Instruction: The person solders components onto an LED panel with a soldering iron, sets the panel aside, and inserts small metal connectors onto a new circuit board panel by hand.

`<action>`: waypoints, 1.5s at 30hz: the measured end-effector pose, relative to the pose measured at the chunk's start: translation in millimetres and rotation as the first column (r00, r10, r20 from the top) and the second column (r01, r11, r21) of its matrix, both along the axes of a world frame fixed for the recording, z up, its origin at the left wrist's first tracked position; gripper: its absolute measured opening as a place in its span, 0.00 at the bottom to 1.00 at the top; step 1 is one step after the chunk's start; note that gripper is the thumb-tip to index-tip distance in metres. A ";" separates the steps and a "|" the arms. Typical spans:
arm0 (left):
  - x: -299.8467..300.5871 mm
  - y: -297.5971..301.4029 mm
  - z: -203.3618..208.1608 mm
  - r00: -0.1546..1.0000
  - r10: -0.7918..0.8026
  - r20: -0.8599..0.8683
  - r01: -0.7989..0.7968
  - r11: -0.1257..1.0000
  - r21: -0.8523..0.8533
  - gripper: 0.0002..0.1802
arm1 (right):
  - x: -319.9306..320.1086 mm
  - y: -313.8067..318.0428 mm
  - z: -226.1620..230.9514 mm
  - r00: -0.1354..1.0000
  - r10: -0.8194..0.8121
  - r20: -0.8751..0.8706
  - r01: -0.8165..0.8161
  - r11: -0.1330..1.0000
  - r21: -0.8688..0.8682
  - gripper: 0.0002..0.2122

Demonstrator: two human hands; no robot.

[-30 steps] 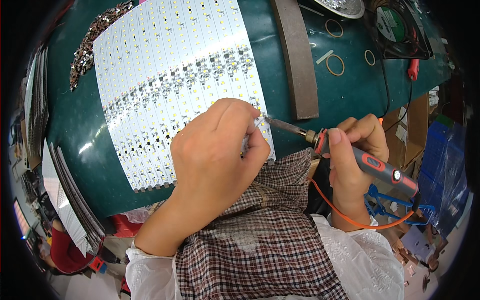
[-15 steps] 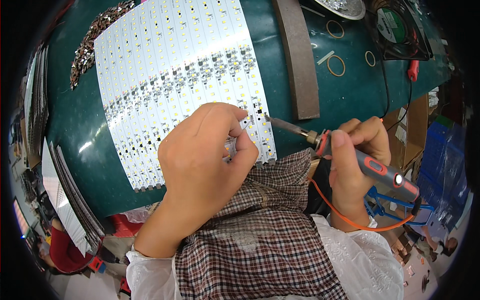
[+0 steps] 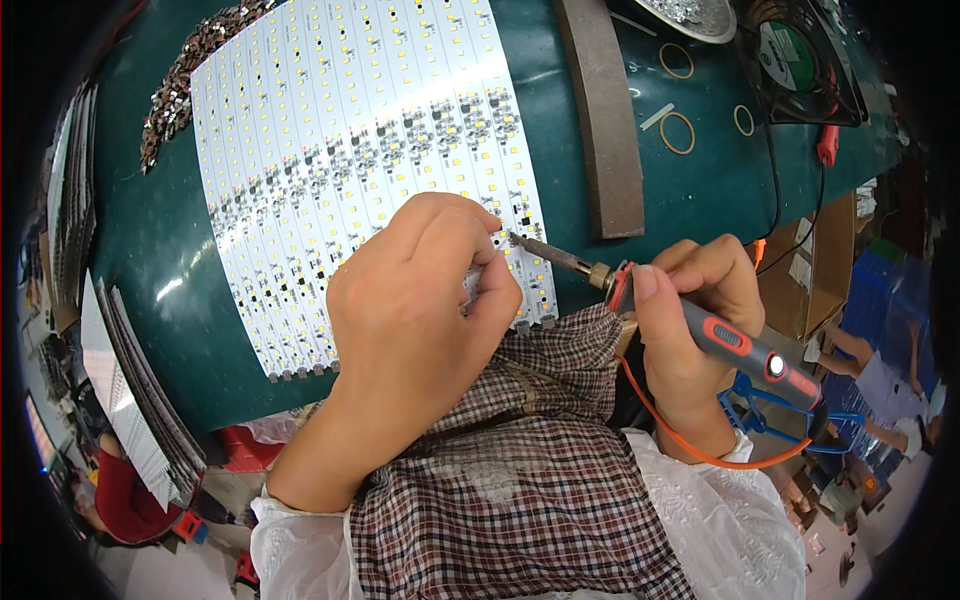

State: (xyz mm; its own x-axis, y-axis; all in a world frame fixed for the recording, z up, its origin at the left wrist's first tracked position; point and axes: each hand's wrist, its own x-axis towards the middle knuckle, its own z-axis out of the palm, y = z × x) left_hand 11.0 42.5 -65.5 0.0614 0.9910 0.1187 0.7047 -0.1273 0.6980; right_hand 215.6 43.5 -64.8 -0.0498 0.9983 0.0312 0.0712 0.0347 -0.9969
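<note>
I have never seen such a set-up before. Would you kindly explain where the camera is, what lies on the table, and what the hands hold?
There is no machine here: these are a person's own bare hands, seen from above by a wide camera on the head, which makes straight edges look bent.

On the green table lies a white circuit sheet dotted with small yellow squares. Around it are a pile of small parts, a brown bar, rubber bands and a fan.

The right hand grips a soldering iron, its tip at the sheet. The left hand is over the sheet; whether it pinches something fine is unclear.
</note>
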 end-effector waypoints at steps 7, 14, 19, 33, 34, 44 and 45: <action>0.7 0.3 -1.3 1.000 -0.003 0.022 0.003 1.000 0.010 0.09 | -0.7 -1.6 1.3 1.000 0.013 0.023 -0.013 0.999 0.030 0.12; 1.2 -0.3 -3.2 1.000 -0.001 0.023 0.001 1.000 0.010 0.09 | -1.1 -3.2 0.6 1.000 0.014 0.013 -0.014 0.999 0.041 0.12; 0.7 -0.9 1.5 0.998 -0.005 0.058 0.007 1.000 -0.028 0.09 | 0.3 -3.0 0.4 1.000 0.014 0.015 -0.014 0.999 0.044 0.12; -11.3 -7.8 2.3 0.999 0.034 0.038 -0.033 0.999 -0.017 0.08 | -13.1 -2.8 1.0 0.996 0.083 -0.021 -0.082 0.995 0.058 0.12; -11.2 -7.4 2.0 0.999 0.030 0.031 -0.029 0.999 -0.013 0.08 | -13.0 -3.0 0.8 0.996 0.085 -0.021 -0.083 0.995 0.057 0.12; -12.4 -6.3 0.1 0.999 0.027 0.035 -0.026 1.000 -0.012 0.07 | -12.9 -4.9 2.2 0.997 0.075 0.031 -0.077 0.996 0.054 0.11; -12.2 -6.0 0.1 0.999 0.028 0.035 -0.027 1.000 -0.012 0.07 | -12.9 -5.0 2.8 0.996 0.079 0.030 -0.081 0.996 0.045 0.11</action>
State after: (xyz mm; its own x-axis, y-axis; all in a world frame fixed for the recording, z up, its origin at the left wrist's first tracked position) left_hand -1.2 36.5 -65.4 0.0299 0.9936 0.1091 0.6830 -0.1000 0.7235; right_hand 202.7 38.5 -62.0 -0.1308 0.9886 0.0743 0.0946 0.0871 -0.9917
